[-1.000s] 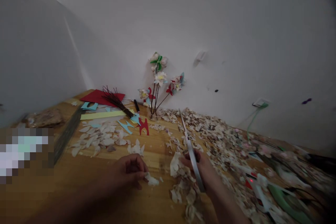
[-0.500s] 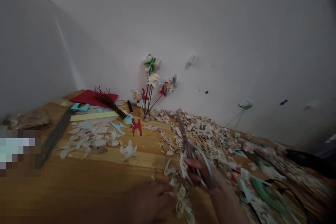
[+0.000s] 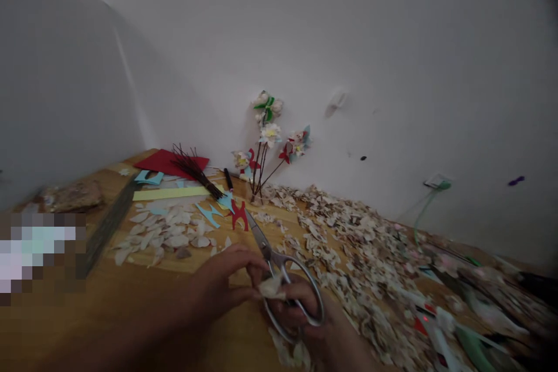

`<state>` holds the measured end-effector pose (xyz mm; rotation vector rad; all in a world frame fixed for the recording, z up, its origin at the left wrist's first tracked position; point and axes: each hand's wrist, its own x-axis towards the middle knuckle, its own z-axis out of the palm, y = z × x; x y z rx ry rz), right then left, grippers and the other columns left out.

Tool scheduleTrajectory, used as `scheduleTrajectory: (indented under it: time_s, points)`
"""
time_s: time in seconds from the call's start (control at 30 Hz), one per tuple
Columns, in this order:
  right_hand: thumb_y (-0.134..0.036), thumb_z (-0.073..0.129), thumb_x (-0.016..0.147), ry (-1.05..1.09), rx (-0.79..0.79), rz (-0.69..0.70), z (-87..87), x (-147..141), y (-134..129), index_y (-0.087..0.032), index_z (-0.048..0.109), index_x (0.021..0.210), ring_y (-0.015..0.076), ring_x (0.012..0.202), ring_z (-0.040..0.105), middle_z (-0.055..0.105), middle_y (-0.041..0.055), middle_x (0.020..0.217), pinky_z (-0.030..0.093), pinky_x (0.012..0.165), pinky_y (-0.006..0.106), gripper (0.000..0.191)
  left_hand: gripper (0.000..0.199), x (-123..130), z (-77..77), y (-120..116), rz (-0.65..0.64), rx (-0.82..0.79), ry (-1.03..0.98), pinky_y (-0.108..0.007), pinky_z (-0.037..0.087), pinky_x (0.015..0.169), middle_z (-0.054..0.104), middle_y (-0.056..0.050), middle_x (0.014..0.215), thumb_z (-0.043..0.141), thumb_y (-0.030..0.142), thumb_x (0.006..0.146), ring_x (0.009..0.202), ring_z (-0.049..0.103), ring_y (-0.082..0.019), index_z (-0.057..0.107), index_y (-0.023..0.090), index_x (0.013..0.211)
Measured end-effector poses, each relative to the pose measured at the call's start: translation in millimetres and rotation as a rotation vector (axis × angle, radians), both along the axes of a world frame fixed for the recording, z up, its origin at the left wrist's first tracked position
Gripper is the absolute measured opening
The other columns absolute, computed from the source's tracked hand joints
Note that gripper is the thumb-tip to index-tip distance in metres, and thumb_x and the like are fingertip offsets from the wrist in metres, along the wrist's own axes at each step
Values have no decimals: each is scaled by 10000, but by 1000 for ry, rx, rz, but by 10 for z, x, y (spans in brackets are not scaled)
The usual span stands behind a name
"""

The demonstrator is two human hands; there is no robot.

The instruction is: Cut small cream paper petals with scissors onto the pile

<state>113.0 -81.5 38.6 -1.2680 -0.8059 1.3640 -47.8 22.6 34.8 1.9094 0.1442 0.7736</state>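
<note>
My right hand [image 3: 300, 308] has its fingers through the handles of metal scissors [image 3: 264, 244], whose blades point up and left over the table. Between both hands, in front of the scissors' handles, is a pale petal-like flake [image 3: 271, 286]. The fingers of my left hand [image 3: 231, 273] are pinched at the flake's left side, and right-hand fingers touch its right side. Left of the blades lie a red paper cut-out [image 3: 239, 215] and a blue paper cut-out [image 3: 208, 215]. A group of larger pale petals [image 3: 168, 229] lies beyond my left hand.
Handmade flowers on thin stems [image 3: 261, 168] stand near the wall. A bundle of dark twigs [image 3: 198, 171] rests across red paper [image 3: 152, 161]. Heaps of pale flakes [image 3: 344, 232] cover the right side, where a white tool with a red light [image 3: 436, 328] and green tape roll [image 3: 473, 349] lie.
My hands have come together around the pale flake. The scissors have moved left and lower, with my right hand still in the handles. The view has shifted slightly left.
</note>
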Motion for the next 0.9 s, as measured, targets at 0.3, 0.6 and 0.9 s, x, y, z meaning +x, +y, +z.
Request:
scheduleTrajectory:
  time_s: [0.3,0.6,0.9]
  points:
    - [-536,680,683,-11,232,-300,-312,54,114,-200,510,798,36,294,183,353,-138,312,109,324,181,394,582,239,-383,141,-15,-1003,34,-225,444,559,585,80,498,885,393,369,468,537,-78,553,177,796]
    - [-420,827,467,-56,177,-387,-344,-11,42,-211,533,727,55,414,365,511,-67,582,235,349,179,445,464,249,-418,-36,-87,-1134,0,-220,471,565,681,3,652,870,265,493,581,642,-125,617,157,866]
    - [-452,786,553,-111,215,-212,-398,2,33,-213,507,747,30,364,312,497,-79,595,201,305,163,415,469,283,-506,-62,-25,-1245,-52,-216,440,522,685,8,597,874,246,476,516,624,-126,555,168,811]
